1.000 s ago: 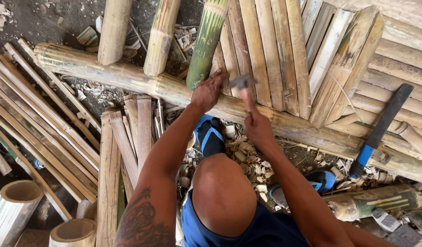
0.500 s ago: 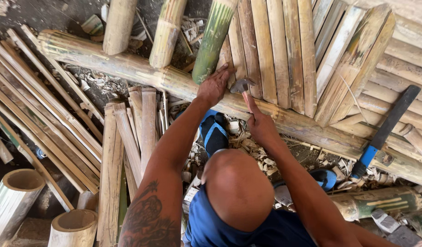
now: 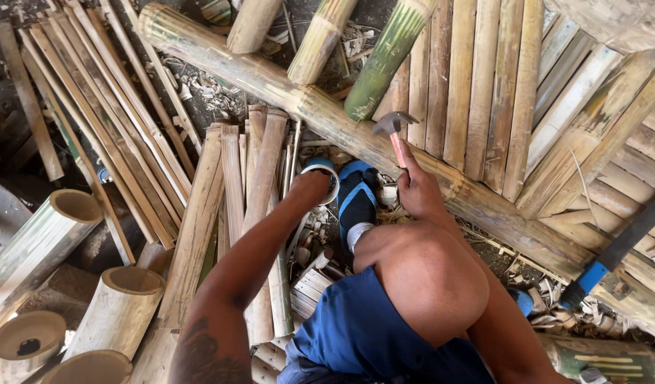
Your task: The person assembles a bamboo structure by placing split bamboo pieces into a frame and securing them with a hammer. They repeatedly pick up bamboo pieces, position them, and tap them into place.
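Lying slantwise across the ground, a thick bamboo pole [image 3: 327, 121] carries a row of flat bamboo slats [image 3: 476, 92] and a green bamboo stalk [image 3: 384, 60] leaning over it. Cut bamboo tubes [image 3: 121, 306] stand at the lower left. The right hand [image 3: 418, 188] is closed round the reddish handle of a hammer [image 3: 393, 128], its metal head raised just beside the pole. The left hand [image 3: 309, 186] reaches into a small round white container [image 3: 326, 174]; how far its fingers are curled cannot be told.
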